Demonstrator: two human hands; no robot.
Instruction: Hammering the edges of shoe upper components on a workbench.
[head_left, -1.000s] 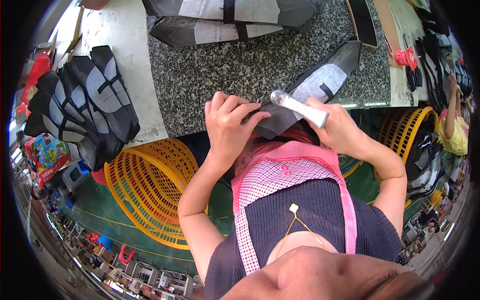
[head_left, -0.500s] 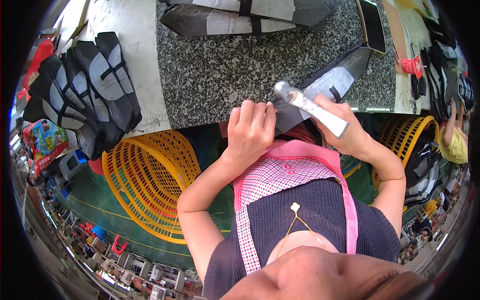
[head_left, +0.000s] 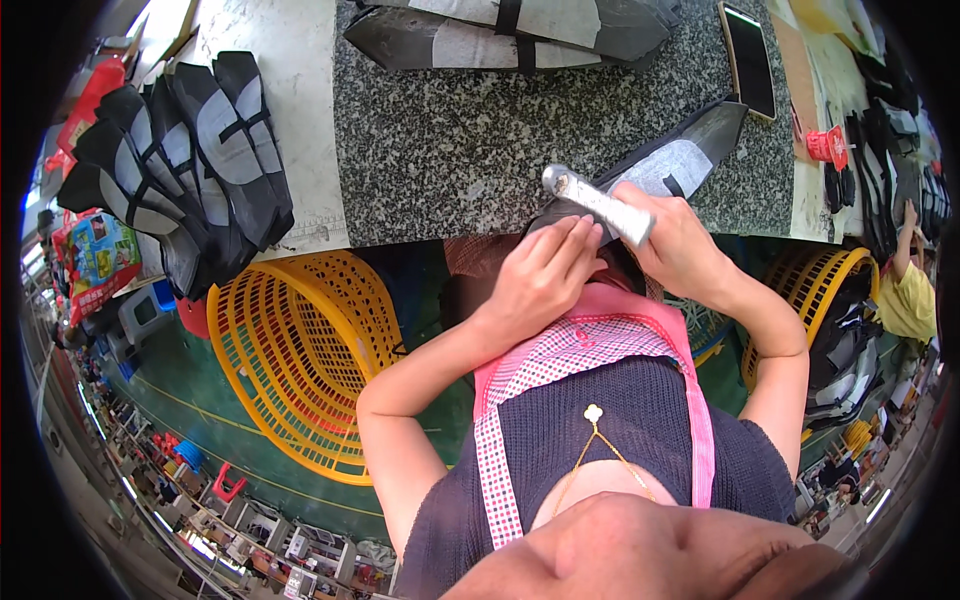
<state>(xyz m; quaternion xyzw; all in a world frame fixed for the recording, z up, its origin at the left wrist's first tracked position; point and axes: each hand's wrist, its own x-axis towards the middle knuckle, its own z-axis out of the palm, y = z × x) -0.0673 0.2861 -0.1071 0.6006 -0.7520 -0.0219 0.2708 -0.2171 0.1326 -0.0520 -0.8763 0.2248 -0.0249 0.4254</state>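
A small hammer [head_left: 602,206] with a silvery head and a pale, wrapped-looking handle is gripped in my right hand [head_left: 672,240]. Its head points up and left, just over the table's near edge. Beneath it lies a long black, leather-like piece [head_left: 683,168] with a light grey lining patch and a short black strip, slanting up to the right. My left hand [head_left: 550,268] bends its fingers together over the near end of this piece, close to the hammer. The fingers hide that end, and the fingertips are partly covered.
Similar pieces lie stacked [head_left: 570,52] at the far side of the speckled stone slab [head_left: 450,130]. More fan out [head_left: 225,140] at the left. A phone [head_left: 750,62] lies far right, near a red spool-like thing [head_left: 826,147]. Yellow baskets [head_left: 300,370] flank me; another person [head_left: 908,285] is at right.
My left hand has moved right, from beside the black piece onto its near end. The hammer has come slightly lower and nearer that hand. The view has shifted a little.
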